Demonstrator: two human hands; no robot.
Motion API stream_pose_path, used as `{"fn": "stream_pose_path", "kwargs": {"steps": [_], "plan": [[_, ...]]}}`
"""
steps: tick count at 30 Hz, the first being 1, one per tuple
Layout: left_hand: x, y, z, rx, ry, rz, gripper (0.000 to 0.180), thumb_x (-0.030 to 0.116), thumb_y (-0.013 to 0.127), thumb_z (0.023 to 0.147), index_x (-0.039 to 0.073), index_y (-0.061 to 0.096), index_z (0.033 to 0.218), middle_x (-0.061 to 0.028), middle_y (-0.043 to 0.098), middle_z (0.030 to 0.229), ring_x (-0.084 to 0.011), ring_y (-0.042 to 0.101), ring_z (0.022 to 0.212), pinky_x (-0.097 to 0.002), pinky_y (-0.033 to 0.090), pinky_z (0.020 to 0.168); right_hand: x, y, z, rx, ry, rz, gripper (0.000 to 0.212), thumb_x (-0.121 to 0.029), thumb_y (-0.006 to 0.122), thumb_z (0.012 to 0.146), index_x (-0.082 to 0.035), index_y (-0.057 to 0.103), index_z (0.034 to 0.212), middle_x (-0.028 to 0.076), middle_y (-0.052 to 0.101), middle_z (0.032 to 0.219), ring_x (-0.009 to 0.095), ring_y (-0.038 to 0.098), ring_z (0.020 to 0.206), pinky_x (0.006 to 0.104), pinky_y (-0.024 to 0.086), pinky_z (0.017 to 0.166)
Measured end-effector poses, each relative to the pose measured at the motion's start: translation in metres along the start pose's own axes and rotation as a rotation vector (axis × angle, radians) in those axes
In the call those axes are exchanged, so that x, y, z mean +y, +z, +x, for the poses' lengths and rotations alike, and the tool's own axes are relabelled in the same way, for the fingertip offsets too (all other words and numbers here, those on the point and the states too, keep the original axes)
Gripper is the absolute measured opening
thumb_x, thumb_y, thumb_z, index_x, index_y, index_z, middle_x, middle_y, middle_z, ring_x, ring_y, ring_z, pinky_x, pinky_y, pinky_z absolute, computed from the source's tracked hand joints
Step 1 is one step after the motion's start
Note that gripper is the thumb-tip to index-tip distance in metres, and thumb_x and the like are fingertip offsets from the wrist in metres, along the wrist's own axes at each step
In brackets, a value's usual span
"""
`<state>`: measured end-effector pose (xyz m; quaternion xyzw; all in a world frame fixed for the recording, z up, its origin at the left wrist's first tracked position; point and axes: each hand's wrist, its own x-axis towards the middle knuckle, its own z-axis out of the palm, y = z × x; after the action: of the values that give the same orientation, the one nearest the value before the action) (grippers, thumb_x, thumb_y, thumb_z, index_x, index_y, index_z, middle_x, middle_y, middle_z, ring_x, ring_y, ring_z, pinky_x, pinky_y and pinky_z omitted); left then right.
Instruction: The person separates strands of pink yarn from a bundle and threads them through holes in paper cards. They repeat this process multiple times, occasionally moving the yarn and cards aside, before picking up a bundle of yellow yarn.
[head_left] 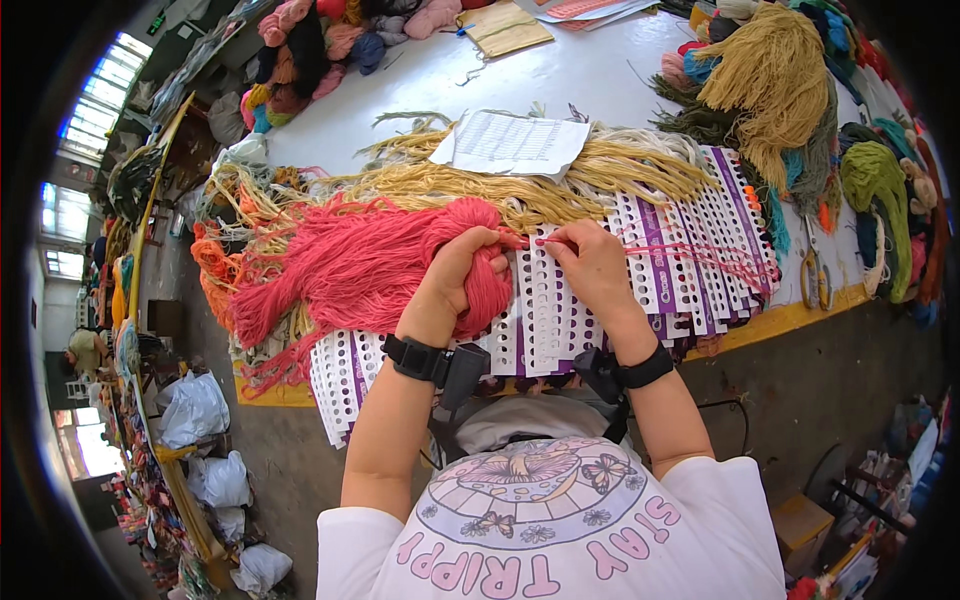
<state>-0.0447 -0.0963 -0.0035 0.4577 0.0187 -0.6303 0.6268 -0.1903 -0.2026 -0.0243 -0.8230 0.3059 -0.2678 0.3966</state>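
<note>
A thick bundle of coral-red embroidery thread lies across the left part of the table. My left hand is closed around its right end, thumb and fingertips pointing at my other hand. Just to the right, my right hand pinches a few coral-red strands at the fingertips, close to the left fingertips. Beneath both hands, long white-and-purple cards with punched holes overlap in a row along the front edge. More coral-red strands lie over the cards on the right. Tan thread is spread behind them.
A printed paper sheet rests on the tan thread. Yellow-handled scissors lie at the right edge. Hanks of tan and green thread are heaped at the far right. A wooden board lies at the back.
</note>
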Motion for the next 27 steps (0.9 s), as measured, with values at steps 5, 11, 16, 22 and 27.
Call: {"fn": "stream_pose_path", "kwargs": {"steps": [5, 11, 16, 22, 27], "plan": [[-0.003, -0.001, 0.000, -0.023, 0.023, -0.089, 0.015, 0.009, 0.047, 0.080, -0.001, 0.057, 0.085, -0.0027, 0.051, 0.061, -0.0094, 0.044, 0.048, -0.0232, 0.040, 0.046, 0.001, 0.001, -0.001, -0.004, 0.016, 0.009, 0.012, -0.013, 0.064, 0.071, -0.002, 0.061, 0.074, 0.013, 0.057, 0.075, 0.029, 0.057, 0.070, 0.0358, 0.045, 0.064], [0.007, 0.008, -0.014, 0.011, 0.078, 0.358, 0.010, 0.009, 0.057, 0.077, 0.000, 0.060, 0.081, -0.0059, 0.058, 0.072, -0.0081, 0.048, 0.053, -0.0224, 0.041, 0.049, 0.002, 0.001, 0.001, 0.007, 0.036, -0.005, 0.015, -0.017, 0.059, 0.076, -0.002, 0.056, 0.074, 0.014, 0.055, 0.074, 0.031, 0.056, 0.069, 0.0378, 0.044, 0.061], [0.035, 0.020, -0.022, -0.045, -0.076, 0.600, 0.023, 0.015, 0.061, 0.078, -0.001, 0.060, 0.096, -0.0006, 0.055, 0.065, -0.0063, 0.050, 0.056, -0.0188, 0.041, 0.051, -0.003, 0.000, 0.000, 0.017, 0.044, 0.009, 0.026, -0.024, 0.055, 0.081, -0.001, 0.051, 0.068, 0.014, 0.052, 0.071, 0.031, 0.053, 0.065, 0.0387, 0.041, 0.058], [-0.001, 0.026, -0.011, -0.183, 0.175, 0.772, 0.029, 0.020, 0.059, 0.081, 0.004, 0.057, 0.106, -0.0019, 0.058, 0.074, -0.0088, 0.055, 0.069, -0.0219, 0.044, 0.064, -0.002, -0.002, 0.000, -0.016, 0.122, 0.353, 0.032, -0.027, 0.055, 0.082, 0.000, 0.051, 0.065, 0.013, 0.049, 0.068, 0.025, 0.048, 0.058, 0.0349, 0.038, 0.054], [0.013, 0.005, 0.002, 0.124, 0.302, 0.674, 0.025, 0.031, 0.064, 0.077, 0.007, 0.060, 0.082, -0.0003, 0.057, 0.072, -0.0096, 0.052, 0.061, -0.0240, 0.043, 0.055, -0.004, 0.006, 0.001, 0.043, 0.160, 0.189, 0.026, -0.026, 0.056, 0.082, -0.001, 0.055, 0.075, 0.011, 0.052, 0.069, 0.021, 0.051, 0.061, 0.0321, 0.041, 0.057]]}}
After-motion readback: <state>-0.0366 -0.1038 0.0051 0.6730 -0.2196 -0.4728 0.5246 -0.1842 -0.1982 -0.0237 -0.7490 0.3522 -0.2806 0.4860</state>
